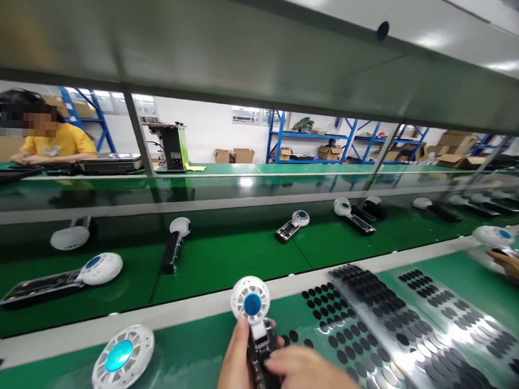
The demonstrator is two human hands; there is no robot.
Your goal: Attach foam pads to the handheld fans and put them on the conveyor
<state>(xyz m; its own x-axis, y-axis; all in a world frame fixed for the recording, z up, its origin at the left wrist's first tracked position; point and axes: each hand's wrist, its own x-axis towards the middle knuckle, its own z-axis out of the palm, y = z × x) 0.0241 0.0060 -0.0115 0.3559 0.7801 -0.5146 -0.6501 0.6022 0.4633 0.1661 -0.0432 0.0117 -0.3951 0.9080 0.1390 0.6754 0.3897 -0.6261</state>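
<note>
A device with a round white head and a blue centre [252, 303] stands upright in front of me, its dark body [262, 355] pointing down. My left hand [235, 365] is wrapped round the body from the left, its thumb just below the white head. From the right, my right hand [309, 371] touches the body with bent fingers, slightly blurred; whether it grips anything is unclear. Another white head with a blue centre [123, 358] lies to the left on the green bench. Sheets of black round stickers [344, 324] lie to the right of my hands.
Similar devices [293, 226] lie along the green conveyor [222, 250] beyond the pale rail. A metal shelf [248, 56] hangs overhead. At the right edge, another person's hand [512, 266] is near a device. A person in yellow [64, 140] sits at the far left.
</note>
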